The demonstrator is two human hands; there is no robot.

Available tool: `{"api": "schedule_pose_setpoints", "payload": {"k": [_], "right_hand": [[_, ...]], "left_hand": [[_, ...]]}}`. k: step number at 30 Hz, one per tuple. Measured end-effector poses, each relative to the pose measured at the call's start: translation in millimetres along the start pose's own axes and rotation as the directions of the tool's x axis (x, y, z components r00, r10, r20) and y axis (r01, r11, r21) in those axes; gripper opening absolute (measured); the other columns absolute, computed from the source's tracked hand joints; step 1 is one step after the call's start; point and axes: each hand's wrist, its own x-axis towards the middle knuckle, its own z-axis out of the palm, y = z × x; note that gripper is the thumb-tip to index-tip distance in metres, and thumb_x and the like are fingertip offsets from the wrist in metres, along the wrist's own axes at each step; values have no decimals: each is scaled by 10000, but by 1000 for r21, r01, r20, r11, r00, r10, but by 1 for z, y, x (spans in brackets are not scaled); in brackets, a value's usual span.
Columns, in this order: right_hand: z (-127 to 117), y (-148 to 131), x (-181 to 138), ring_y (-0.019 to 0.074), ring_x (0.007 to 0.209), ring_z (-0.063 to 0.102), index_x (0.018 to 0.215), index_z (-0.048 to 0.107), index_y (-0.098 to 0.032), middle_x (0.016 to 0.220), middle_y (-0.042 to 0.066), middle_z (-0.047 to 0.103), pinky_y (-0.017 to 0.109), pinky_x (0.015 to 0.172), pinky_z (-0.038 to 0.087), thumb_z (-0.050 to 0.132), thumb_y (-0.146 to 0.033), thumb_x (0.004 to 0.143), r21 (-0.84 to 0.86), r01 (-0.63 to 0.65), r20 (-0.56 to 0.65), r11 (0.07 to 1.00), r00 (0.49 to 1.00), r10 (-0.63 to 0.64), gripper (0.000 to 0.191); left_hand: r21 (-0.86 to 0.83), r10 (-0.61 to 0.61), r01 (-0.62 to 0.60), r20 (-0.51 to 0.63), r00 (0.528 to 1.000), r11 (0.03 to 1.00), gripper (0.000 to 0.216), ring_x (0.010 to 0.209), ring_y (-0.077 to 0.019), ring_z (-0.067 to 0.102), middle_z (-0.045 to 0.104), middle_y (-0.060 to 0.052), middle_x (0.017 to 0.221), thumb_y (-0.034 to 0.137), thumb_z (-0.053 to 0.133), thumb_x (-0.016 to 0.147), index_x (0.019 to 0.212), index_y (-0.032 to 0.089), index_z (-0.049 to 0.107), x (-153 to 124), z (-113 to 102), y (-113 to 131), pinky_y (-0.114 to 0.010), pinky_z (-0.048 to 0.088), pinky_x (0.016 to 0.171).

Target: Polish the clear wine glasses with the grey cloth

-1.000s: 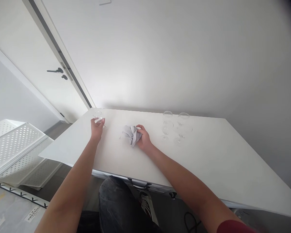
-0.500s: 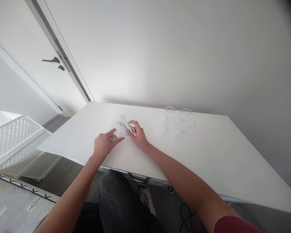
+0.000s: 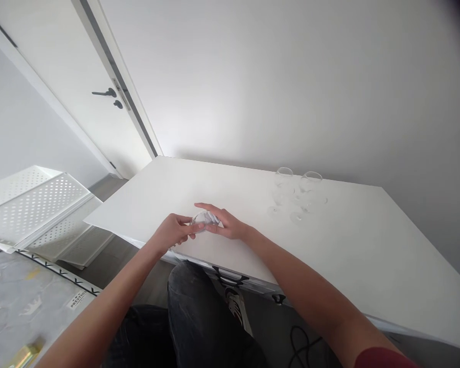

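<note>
My two hands meet above the near edge of the white table (image 3: 368, 245). My left hand (image 3: 172, 234) is closed on a small clear glass (image 3: 197, 223), of which only a bit shows between the fingers. My right hand (image 3: 226, 224) holds a crumpled grey cloth (image 3: 207, 218) against that glass, fingers pressed round it. Several empty clear stemmed glasses (image 3: 297, 191) stand together at the far side of the table, near the wall.
A white door with a dark handle (image 3: 106, 93) is at the back left. White perforated trays (image 3: 34, 204) lie on the floor to the left. My dark-trousered legs and a shoe (image 3: 233, 312) show under the table edge.
My left hand has brought the glass from the far left of the table to my right hand, which lifted the cloth to it. Both hands have come nearer to me.
</note>
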Motion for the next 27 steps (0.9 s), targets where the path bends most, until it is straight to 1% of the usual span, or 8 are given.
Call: {"api": "schedule_pose_setpoints", "payload": {"k": [3, 10, 13, 16, 19, 22, 25, 27], "right_hand": [[4, 0, -1, 172, 808, 603, 1484, 579, -233, 988, 26, 727, 310, 806, 493, 723, -441, 895, 62, -37, 29, 997, 999, 35, 642], [6, 4, 1, 250, 982, 673, 1594, 431, -225, 1053, 64, 736, 400, 889, 527, 708, -508, 897, 516, -163, -47, 841, 975, 218, 801], [7, 0, -1, 220, 934, 641, 1494, 579, -242, 1021, 44, 727, 356, 874, 507, 713, -507, 910, 308, -72, -87, 949, 991, 104, 655], [7, 2, -2, 222, 995, 625, 1437, 639, -259, 1105, 52, 716, 345, 895, 495, 706, -539, 923, 247, -40, -92, 968, 994, 64, 589], [4, 14, 1, 207, 1029, 621, 1508, 568, -251, 1144, 60, 702, 321, 914, 486, 712, -497, 939, 428, -151, -48, 891, 981, 189, 636], [-1, 24, 4, 194, 979, 614, 1596, 449, -248, 1077, 54, 691, 313, 898, 483, 716, -435, 951, 547, -219, 27, 808, 969, 245, 722], [-2, 22, 3, 189, 983, 600, 1606, 430, -265, 1095, 48, 680, 316, 906, 472, 676, -460, 984, 480, -179, 51, 859, 983, 176, 697], [-2, 16, 1, 199, 1030, 599, 1562, 503, -264, 1160, 61, 681, 327, 935, 460, 621, -503, 1013, 365, -102, 34, 925, 995, 97, 609]], "left_hand": [[-177, -83, 108, 144, 986, 978, 675, 502, -130, 483, 714, -84, 750, 834, 629, 775, 779, 173, 763, -5, -3, -2, -277, 355, 491], [365, 265, -148, -297, 917, 919, 555, 720, -253, 654, 712, -64, 760, 684, 763, 742, 1131, 289, 787, -5, 10, -7, -298, 412, 600], [79, 27, -24, -35, 999, 997, 597, 567, -193, 554, 659, -56, 667, 805, 651, 773, 849, 225, 773, -4, 5, 3, -295, 384, 547], [-83, -94, 110, 178, 980, 990, 734, 494, -153, 451, 587, -51, 583, 882, 509, 812, 720, 183, 712, -2, 2, 6, -293, 337, 512], [246, 48, -17, -122, 991, 969, 617, 554, -178, 524, 616, -44, 616, 795, 653, 779, 884, 197, 759, -1, 10, -1, -278, 303, 537], [550, 276, -62, -315, 908, 833, 539, 661, -222, 612, 705, -65, 752, 656, 728, 794, 1147, 249, 748, -3, 20, -5, -276, 299, 577], [381, 138, -26, -269, 953, 924, 524, 608, -198, 570, 653, -59, 669, 698, 708, 800, 975, 207, 765, -6, 18, 1, -271, 309, 560], [37, -51, 53, -50, 997, 998, 593, 533, -142, 472, 617, -51, 644, 762, 672, 798, 811, 173, 733, -6, 11, 5, -263, 308, 530]]}}
